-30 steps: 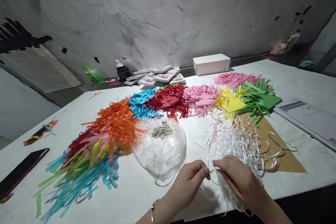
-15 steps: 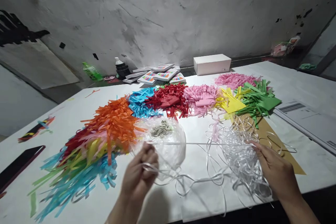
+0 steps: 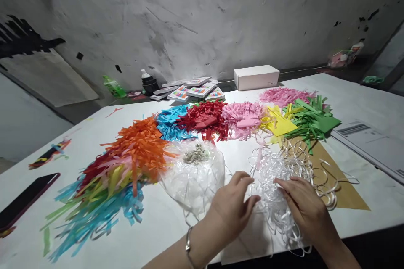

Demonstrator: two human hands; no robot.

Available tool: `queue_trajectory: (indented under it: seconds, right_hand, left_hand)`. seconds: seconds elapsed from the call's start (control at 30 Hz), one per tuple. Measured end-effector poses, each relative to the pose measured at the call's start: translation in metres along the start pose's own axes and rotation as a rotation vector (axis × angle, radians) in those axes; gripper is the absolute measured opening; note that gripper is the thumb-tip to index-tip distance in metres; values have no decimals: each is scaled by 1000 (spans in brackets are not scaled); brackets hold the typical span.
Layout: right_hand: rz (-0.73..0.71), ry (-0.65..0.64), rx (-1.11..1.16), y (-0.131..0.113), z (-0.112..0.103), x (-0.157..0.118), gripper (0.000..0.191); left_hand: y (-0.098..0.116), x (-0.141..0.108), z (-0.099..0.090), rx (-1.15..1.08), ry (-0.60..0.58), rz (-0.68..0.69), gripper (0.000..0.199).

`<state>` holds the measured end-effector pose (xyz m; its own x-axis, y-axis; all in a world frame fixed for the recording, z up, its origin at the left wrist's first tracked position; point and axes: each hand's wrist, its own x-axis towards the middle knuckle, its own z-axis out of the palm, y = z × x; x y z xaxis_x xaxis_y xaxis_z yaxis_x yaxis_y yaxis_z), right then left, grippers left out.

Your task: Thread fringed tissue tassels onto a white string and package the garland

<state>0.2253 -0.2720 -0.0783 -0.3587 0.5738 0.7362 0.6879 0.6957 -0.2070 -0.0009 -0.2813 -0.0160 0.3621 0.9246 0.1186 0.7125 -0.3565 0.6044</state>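
A loose tangle of thin white ribbon (image 3: 274,168) lies on the white-covered table in front of me. My right hand (image 3: 307,204) is at the tangle's right side, its fingertips closed together on ribbon strands. Close by on the left, my left hand (image 3: 232,199) reaches toward the tangle with thumb and fingers apart and nothing visibly held. A clear plastic bag (image 3: 194,180) with a small greyish bundle (image 3: 196,154) on it lies beyond my left wrist, which wears a thin bracelet (image 3: 188,241).
Fringed paper tassels in orange (image 3: 147,147), blue, red (image 3: 203,119), pink, yellow and green (image 3: 312,119) curve around the work area. A phone (image 3: 27,201) lies at left, brown paper (image 3: 341,185) at right. Small printed boxes (image 3: 198,88) and a white box (image 3: 256,77) stand by the wall.
The ribbon length stretched between my hands is no longer taut. My left hand has moved right and opened beside the tangle; my right hand has shifted slightly left, over the ribbon.
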Motion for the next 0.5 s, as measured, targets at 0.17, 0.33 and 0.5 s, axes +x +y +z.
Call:
queue_trajectory:
  seconds: [0.17, 0.33, 0.5]
  right_hand:
    - [-2, 7, 67, -5, 0, -2, 28]
    - [62, 57, -120, 18, -7, -12, 24]
    - [186, 165, -301, 47, -14, -24, 22]
  left_hand:
    - [13, 25, 24, -156, -108, 71, 17]
    - [-10, 20, 1, -881, -9, -175, 20]
    - [-65, 1, -89, -1625, 640, -362, 25]
